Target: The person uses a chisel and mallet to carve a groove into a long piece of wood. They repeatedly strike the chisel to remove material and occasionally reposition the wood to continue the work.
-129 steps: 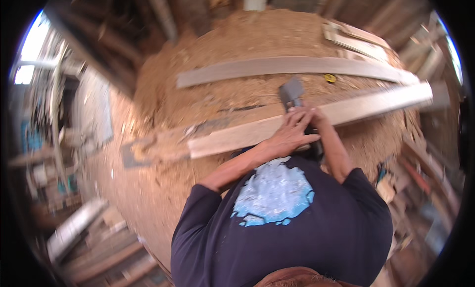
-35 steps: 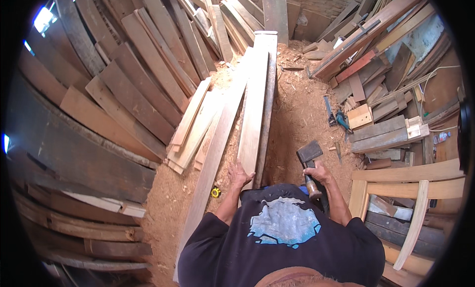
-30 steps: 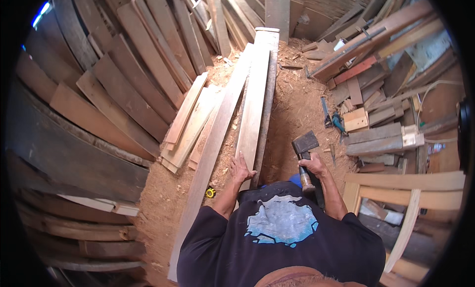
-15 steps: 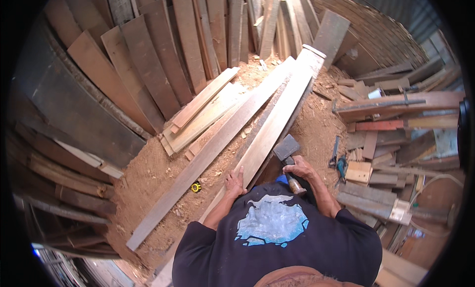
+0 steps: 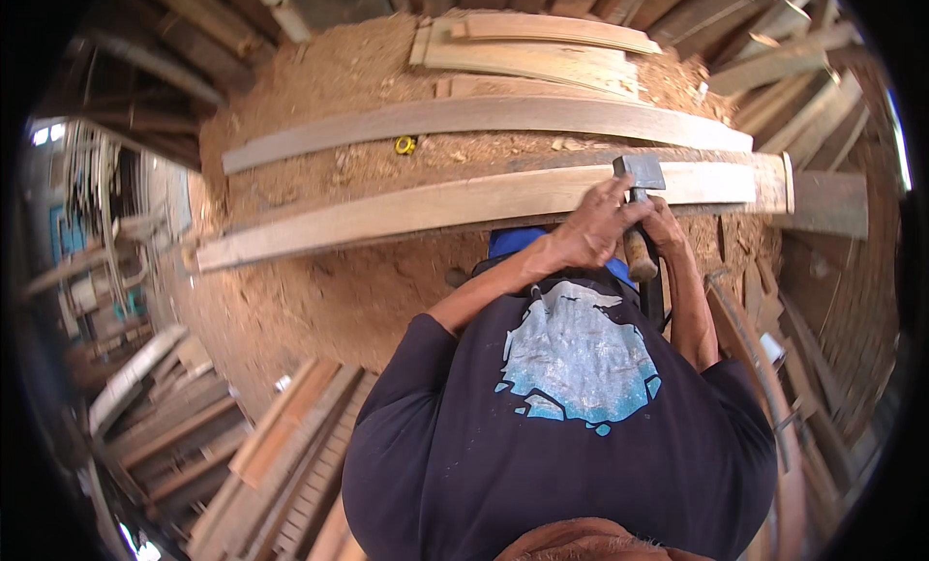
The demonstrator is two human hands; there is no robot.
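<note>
Tool [image 5: 641, 174] between hands [image 5: 594, 222], right [image 5: 664, 226] gripping handle [image 5: 640, 259], left touching near head, grip unclear

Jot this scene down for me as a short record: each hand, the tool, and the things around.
Left hand: fingers at the tool, just below its head; grip partly hidden
Right hand: at the handle, seemingly gripping it
Tool: dark, flat head; wooden handle end
Near plank: pale, lying crosswise beyond the person
Far plank: greyish, roughly alongside
Yellow object: likely a tape measure, between the planks
Stacked boards: pale, beyond the far plank
Ground: brown, covered with shavings
</note>
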